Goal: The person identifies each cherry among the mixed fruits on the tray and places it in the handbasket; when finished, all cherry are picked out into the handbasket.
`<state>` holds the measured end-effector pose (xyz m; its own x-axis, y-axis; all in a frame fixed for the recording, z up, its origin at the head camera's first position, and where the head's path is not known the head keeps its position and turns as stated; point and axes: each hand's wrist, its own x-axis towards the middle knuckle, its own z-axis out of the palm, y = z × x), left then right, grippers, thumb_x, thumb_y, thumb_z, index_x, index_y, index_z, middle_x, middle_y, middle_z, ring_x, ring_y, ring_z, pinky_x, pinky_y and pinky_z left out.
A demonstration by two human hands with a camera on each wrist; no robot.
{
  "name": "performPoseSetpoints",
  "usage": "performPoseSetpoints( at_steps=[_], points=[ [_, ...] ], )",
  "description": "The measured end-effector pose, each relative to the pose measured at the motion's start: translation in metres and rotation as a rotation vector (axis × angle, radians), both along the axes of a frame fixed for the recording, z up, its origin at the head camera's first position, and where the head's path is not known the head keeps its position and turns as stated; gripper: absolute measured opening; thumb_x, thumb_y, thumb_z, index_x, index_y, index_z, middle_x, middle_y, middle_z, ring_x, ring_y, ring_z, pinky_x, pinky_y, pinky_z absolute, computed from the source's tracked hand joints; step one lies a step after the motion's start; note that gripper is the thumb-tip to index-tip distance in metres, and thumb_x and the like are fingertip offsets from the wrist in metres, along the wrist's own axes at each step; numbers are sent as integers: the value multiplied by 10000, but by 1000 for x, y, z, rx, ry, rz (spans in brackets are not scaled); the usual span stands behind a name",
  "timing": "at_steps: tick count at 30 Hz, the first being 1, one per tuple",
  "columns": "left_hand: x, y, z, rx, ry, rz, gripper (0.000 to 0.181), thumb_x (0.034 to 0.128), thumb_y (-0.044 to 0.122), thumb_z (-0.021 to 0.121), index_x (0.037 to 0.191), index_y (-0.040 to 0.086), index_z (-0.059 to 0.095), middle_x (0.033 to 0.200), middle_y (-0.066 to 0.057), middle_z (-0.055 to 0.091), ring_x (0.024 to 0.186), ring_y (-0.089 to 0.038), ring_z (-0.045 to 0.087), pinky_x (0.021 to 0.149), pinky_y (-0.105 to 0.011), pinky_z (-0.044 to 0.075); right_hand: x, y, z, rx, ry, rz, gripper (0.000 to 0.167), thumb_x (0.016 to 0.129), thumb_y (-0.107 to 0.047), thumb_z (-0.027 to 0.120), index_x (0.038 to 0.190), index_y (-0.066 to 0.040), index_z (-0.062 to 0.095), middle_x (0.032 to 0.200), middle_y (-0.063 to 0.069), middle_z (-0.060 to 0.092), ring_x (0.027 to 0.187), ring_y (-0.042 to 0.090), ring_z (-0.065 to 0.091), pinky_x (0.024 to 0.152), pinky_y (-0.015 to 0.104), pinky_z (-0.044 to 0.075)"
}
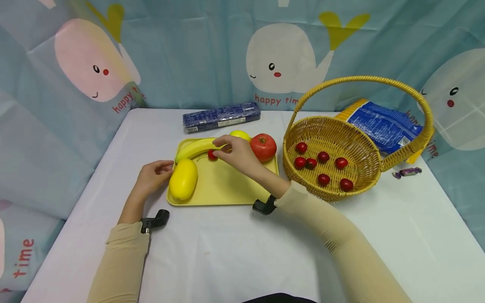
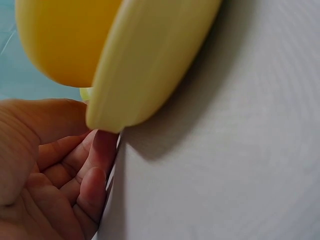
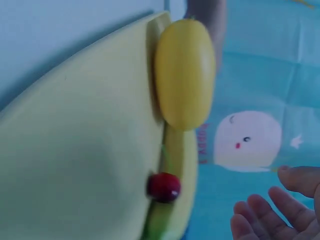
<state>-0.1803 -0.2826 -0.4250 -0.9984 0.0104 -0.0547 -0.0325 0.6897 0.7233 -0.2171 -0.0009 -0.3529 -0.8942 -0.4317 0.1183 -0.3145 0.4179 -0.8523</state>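
A yellow tray (image 1: pixel 223 189) lies on the table with a banana (image 1: pixel 196 148), a smooth yellow oval fruit (image 1: pixel 183 179), a red apple (image 1: pixel 263 147), a partly hidden lemon (image 1: pixel 240 134) and a red cherry (image 1: pixel 213 155). At the tray's left side, my left hand (image 1: pixel 152 179) pinches the rim; thumb and fingertips meet it in the left wrist view. My right hand (image 1: pixel 239 155) hovers over the tray near the cherry, fingers apart and holding nothing. In the right wrist view the cherry (image 3: pixel 165 187) with its green stem lies beside the banana.
Right of the tray stands a wicker basket (image 1: pixel 367 174) with a tall handle, holding several cherries (image 1: pixel 323 157). Behind it lies a blue and yellow bag (image 1: pixel 382 124), with a wrapped candy (image 1: pixel 407 172) nearby. A dark blue packet (image 1: pixel 221 117) sits behind the tray.
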Motion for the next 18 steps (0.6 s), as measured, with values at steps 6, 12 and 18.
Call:
performPoseSetpoints(
  at_steps=[6,12,18],
  points=[
    [1,0,-1,2,-17,12,375,916,163,558,1236,-32,540,1012,-174,584,838,-227,517,624,-101,408,-16,-17,-21,41,-77,-73,282,852,-177,666,1119,-89,645,1089,29,643,918,162,613,752,209,494],
    [2,0,1,1,-29,16,394,921,183,555,1248,-35,529,1023,-179,579,850,-230,513,635,-102,406,-27,-28,-34,97,-101,-117,251,846,-174,674,1086,-105,669,1036,20,661,906,144,621,780,223,483],
    [1,1,1,1,-24,14,386,919,177,559,1242,-33,534,1018,-175,580,845,-229,513,635,-98,403,-28,-34,-38,142,-82,-95,224,837,-160,682,1053,-100,688,993,-6,672,901,115,600,797,210,461]
  ],
)
